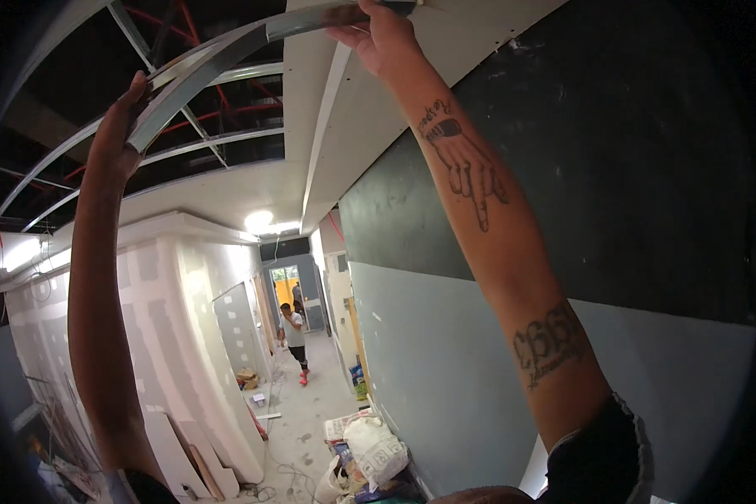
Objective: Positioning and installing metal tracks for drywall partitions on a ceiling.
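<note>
Both my arms are raised overhead toward the ceiling. My left hand is wrapped round the near left end of a long, shiny metal channel. The channel slopes up to the right, where my right hand grips it close to a white ceiling board. The upper frame edge cuts off part of my right hand. Beside it, a small dark thing at the channel's end is too unclear to name. Behind the channel is an open ceiling grid of metal bars, with red lines in the dark space above.
A person stands down the corridor, near a lit ceiling lamp. White sacks are heaped by the grey and black wall on the right. Leaning boards and cables lie below a patched white partition on the left.
</note>
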The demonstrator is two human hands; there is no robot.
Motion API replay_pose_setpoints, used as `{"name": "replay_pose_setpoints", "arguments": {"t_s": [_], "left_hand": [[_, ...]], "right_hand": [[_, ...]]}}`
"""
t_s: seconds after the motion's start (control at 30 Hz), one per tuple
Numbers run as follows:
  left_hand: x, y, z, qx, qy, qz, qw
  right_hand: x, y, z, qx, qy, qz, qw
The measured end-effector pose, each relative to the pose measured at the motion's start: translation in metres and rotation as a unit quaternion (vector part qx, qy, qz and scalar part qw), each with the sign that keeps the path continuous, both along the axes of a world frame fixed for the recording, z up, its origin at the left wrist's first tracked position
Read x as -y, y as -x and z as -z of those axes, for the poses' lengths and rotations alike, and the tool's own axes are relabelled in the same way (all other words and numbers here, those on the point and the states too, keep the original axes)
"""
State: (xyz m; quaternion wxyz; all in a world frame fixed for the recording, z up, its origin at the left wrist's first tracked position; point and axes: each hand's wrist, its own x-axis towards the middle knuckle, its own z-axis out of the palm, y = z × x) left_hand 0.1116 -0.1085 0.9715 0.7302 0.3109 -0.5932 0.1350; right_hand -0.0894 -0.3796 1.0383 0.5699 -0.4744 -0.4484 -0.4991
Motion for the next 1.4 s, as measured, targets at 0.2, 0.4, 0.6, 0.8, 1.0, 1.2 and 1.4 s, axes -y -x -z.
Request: {"name": "replay_pose_setpoints", "arguments": {"t_s": [0.2, 0.4, 0.6, 0.8, 1.0, 1.2, 1.4], "left_hand": [[0.001, 0.002, 0.017, -0.004, 0.039, 0.022, 0.999], [0.000, 0.008, 0.017, 0.012, 0.027, 0.019, 0.999], [0.004, 0.035, 0.007, -0.009, 0.033, -0.008, 0.999], [0.039, 0.047, 0.012, 0.008, 0.015, 0.008, 1.000], [0.020, 0.019, 0.040, -0.030, 0.030, 0.001, 0.999], [0.005, 0.016, 0.038, -0.071, 0.053, -0.016, 0.996], [0.010, 0.017, 0.032, -0.068, 0.051, 0.043, 0.995]], "right_hand": [[-0.009, -0.005, -0.007, -0.009, -0.003, 0.040, 0.999], [-0.003, 0.000, -0.007, -0.003, 0.057, 0.026, 0.998], [-0.006, 0.023, 0.006, -0.009, -0.016, 0.038, 0.999], [0.027, 0.031, 0.017, 0.018, -0.005, 0.004, 1.000], [0.020, -0.004, -0.001, -0.026, 0.053, 0.065, 0.996], [-0.003, -0.010, 0.002, 0.007, 0.059, 0.057, 0.997], [-0.003, 0.002, 0.000, -0.028, 0.045, 0.072, 0.996]]}}
